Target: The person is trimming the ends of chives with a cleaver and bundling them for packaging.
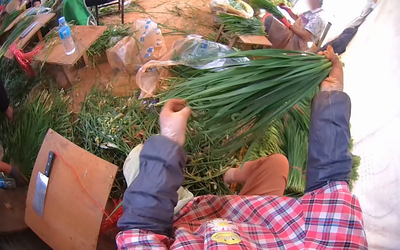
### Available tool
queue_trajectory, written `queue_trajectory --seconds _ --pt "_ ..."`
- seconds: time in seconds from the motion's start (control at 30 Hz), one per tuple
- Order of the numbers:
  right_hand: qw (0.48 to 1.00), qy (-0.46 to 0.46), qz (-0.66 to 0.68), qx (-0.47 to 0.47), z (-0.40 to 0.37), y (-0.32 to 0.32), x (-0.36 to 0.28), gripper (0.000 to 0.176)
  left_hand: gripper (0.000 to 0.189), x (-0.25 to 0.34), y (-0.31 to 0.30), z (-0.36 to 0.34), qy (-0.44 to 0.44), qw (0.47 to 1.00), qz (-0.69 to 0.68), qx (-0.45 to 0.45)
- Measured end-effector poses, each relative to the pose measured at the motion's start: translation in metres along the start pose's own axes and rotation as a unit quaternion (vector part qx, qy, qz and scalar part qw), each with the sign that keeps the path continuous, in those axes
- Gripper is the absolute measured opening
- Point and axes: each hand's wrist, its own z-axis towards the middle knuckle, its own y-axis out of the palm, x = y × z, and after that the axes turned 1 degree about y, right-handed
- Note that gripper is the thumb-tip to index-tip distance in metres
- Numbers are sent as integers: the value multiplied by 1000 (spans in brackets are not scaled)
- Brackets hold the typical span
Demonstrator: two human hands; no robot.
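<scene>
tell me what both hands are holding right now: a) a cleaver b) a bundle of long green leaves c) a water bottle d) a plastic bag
b: the left hand and right hand grip opposite ends of the bundle of long green leaves, while the cleaver lies untouched on the wooden board.

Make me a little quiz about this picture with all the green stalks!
1. True or false: the left hand and the right hand both hold the bundle of green stalks.
2. Where does the cleaver lie? A) on the wooden board B) in the right hand C) in the left hand
3. What stands on the small table far behind the bundle?

Key: 1 true. 2 A. 3 a water bottle.
</scene>
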Motion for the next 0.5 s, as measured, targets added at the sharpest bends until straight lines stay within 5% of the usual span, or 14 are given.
queue_trajectory --seconds 0.1,0.13,0.2,0.27,0.3,0.4,0.5 --pt "1000 -2 -1 23 -2 -1 2 21 33 7 -35 1 295 932 185 100" --pt "1000 -1 -1 22 0 -2 2 21 31 14 -43 -10 301 917 232 121" --pt "1000 2 1 19 3 -5 7 22 17 24 -35 -35 128 988 50 -66" --pt "1000 14 11 15 0 -2 12 23 12 53 -16 -53 221 944 173 -172" --pt "1000 19 18 11 0 2 15 23 17 51 -4 -57 187 942 178 -212" --pt "999 23 35 -1 -7 12 17 23 29 31 21 -56 150 956 139 -211" --pt "999 37 31 -8 -10 15 15 21 35 49 23 -54 -20 966 25 -255"
